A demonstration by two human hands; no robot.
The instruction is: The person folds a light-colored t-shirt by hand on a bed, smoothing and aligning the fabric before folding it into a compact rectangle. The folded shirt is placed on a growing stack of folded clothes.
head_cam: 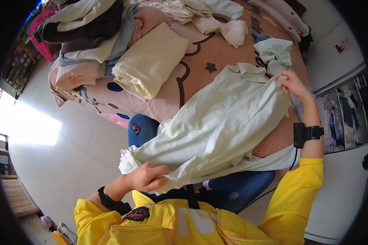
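A pale green, crinkled garment (214,119) with a collar is spread across the bed edge and over my lap. My left hand (148,177) grips its lower edge near my body. At the upper right, my right hand (289,82) pinches the cloth beside the collar. The collar lies towards the far side, and a gathered white cuff or hem (128,159) sticks out near my left wrist. One long pale green strip of the cloth extends to the right beneath my right forearm. Just beyond my right hand sits a folded pale green bundle (274,53).
The bed (168,107) has a printed pink and brown cover. At its left are a cream folded cloth (153,58) and a stack of folded clothes (82,61). White garments (230,30) lie at the far side. An open compartment with clothes (343,116) stands at the right.
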